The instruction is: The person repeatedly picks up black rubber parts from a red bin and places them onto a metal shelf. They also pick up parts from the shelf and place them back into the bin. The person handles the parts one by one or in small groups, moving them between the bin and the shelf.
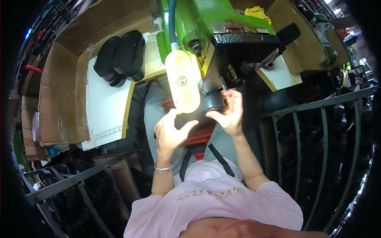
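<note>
A smooth, curved black piece, seemingly a shoe sole [210, 102], is between my hands below the black head [226, 59] of a green machine [218, 16]. My right hand [231, 114] grips its right end, thumb on the near side and fingers curled behind. My left hand [171, 133], with a bracelet at the wrist, curves around its left end, thumb apart from the fingers. A lit oval lamp [182, 81] on a blue cable hangs over the piece and hides part of it and of the left fingertips.
Several black soles [123, 55] lie on a white board [105, 107] at the left, walled by a cardboard box [63, 87]. Another cardboard box [305, 47] with a yellow cloth [258, 13] stands at the right. Metal racks [325, 139] of dark items flank me.
</note>
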Tool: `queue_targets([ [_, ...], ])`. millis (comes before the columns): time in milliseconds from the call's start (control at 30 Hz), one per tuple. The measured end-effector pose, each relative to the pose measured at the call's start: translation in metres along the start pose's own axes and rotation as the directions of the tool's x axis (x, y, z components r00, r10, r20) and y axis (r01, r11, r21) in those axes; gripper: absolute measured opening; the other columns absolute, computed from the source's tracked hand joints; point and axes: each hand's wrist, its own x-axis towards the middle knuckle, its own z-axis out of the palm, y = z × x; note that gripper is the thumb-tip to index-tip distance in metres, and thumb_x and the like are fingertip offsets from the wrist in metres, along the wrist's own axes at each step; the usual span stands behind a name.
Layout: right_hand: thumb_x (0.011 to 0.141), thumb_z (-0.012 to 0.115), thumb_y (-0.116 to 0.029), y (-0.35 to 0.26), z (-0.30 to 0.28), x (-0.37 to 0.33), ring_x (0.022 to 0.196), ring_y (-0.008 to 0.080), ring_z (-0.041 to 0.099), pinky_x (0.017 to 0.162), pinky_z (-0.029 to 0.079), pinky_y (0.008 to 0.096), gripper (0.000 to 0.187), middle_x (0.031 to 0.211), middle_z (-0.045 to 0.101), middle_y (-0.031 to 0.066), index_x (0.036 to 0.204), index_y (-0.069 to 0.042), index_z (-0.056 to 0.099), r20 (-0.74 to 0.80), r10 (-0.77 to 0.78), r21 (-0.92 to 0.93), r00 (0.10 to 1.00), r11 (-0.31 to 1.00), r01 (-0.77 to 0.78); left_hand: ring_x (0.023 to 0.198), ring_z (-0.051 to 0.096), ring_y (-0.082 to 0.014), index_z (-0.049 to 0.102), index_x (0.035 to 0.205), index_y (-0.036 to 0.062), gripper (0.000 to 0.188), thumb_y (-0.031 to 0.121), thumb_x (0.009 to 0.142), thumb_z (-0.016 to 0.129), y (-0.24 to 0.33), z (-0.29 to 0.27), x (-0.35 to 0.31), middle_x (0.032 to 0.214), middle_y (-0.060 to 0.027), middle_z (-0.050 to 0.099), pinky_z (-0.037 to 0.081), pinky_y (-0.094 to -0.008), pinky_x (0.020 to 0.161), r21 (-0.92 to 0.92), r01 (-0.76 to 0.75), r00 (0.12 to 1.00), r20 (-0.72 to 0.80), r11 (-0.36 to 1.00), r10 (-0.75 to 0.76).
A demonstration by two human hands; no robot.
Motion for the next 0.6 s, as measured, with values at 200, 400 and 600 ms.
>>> queue_targets([
  [200, 0.058, 0.082, 0.003, 0.006, 0.032, -0.007, 0.061, 0.0026, 0.044, 0.047, 0.038, 0.0142, 0.058, 0.093, 0.046, 0.0046, 0.097, -0.004, 0.04, 0.012, -0.082, -0.32, 0.997, 0.944, 0.081, 0.079, 0.053, -0.0124, 0.052, 0.095, -0.0031, 0.04, 0.025, 0.077, 0.073, -0.067, 0.08, -0.036, 0.085, -0.006, 0.058, 0.043, -0.025, 0.072, -0.677, -0.031, 0.949, -0.25, 0.735, -0.191],
  [400, 0.058, 0.073, 0.005, -0.055, 0.073, -0.035, 0.073, 0.0186, 0.054, 0.059, 0.045, 0.0272, 0.06, 0.096, 0.056, 0.0141, 0.113, 0.003, 0.049, 0.363, -0.064, -0.358, 0.93, 0.911, 0.202, 0.083, 0.054, -0.0146, 0.055, 0.097, -0.0013, 0.021, 0.018, 0.088, 0.056, -0.072, 0.035, -0.071, 0.095, -0.0086, 0.055, 0.046, -0.029, 0.075, -0.608, -0.145, 0.902, -0.406, 0.78, -0.149],
  [600, 0.064, 0.061, 0.006, -0.074, 0.101, -0.017, 0.093, 0.0337, 0.057, 0.069, 0.051, 0.0423, 0.036, 0.099, 0.057, 0.0158, 0.097, -0.002, 0.049, 0.537, -0.614, -0.134, 0.579, 0.616, 0.776, 0.114, 0.042, -0.0264, 0.036, 0.123, -0.0046, 0.046, -0.005, 0.08, 0.052, -0.202, -0.011, -0.086, 0.122, -0.0186, 0.042, 0.033, -0.0348, 0.099, -0.659, 0.112, 0.55, -0.582, 0.744, -0.599],
])
